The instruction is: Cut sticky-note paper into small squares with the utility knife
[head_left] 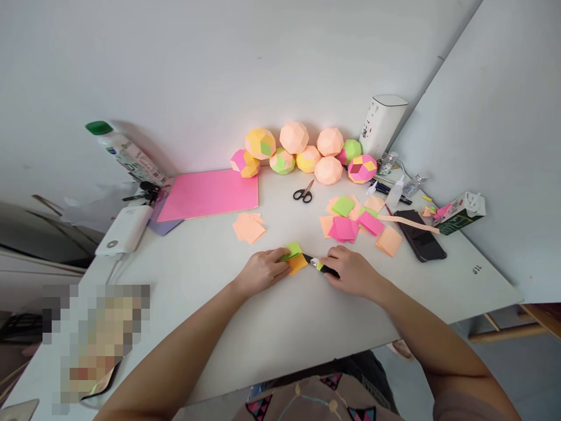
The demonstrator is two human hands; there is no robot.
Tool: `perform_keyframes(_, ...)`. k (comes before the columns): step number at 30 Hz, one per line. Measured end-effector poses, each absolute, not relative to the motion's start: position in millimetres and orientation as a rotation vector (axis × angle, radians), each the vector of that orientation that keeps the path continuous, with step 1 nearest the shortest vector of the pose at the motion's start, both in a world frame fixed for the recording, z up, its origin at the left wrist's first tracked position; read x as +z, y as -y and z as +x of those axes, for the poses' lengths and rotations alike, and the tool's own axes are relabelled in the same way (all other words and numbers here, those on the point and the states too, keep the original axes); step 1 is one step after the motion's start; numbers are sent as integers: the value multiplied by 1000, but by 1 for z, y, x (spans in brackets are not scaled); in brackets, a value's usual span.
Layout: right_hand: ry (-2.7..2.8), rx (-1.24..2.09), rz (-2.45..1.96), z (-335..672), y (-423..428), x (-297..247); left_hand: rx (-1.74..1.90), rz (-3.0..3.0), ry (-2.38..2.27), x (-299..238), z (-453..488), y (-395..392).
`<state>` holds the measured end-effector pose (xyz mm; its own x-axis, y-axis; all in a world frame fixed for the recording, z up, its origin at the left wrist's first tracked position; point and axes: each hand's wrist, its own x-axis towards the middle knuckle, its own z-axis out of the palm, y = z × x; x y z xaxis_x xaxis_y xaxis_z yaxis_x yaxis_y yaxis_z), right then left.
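Observation:
My left hand (pixel 262 271) presses down on a small folded paper, its upper flap green (pixel 291 251) and its lower flap orange (pixel 298 264). The fingertips cover the paper's left side. In my right hand (pixel 348 270) is a utility knife (pixel 322 267) with a black body and a yellow-green part. Its dark blade points left and meets the right edge of the paper, around the line between the two colours. Whether the blade lies inside the fold I cannot tell. Beyond the hands lie a stack of peach paper squares (pixel 249 228) and a pile of pink squares (pixel 344 229).
Several faceted paper balls (pixel 294 138) line the wall. Black-handled scissors (pixel 303 193) lie before them, a pink board (pixel 210 196) to the left. On the right are a phone (pixel 419 235), a glue bottle (pixel 395 192) and a carton (pixel 461 213). A white power bank-like box (pixel 125 231) stands left.

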<state>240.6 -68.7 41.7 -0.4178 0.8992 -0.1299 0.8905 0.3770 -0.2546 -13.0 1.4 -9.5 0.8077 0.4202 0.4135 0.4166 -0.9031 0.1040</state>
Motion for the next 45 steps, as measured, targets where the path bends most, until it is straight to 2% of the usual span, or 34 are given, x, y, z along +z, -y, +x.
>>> perform_keyframes(45,2481,325,-1728,230,61,31,682,2977,-697,-10,-12,-2)
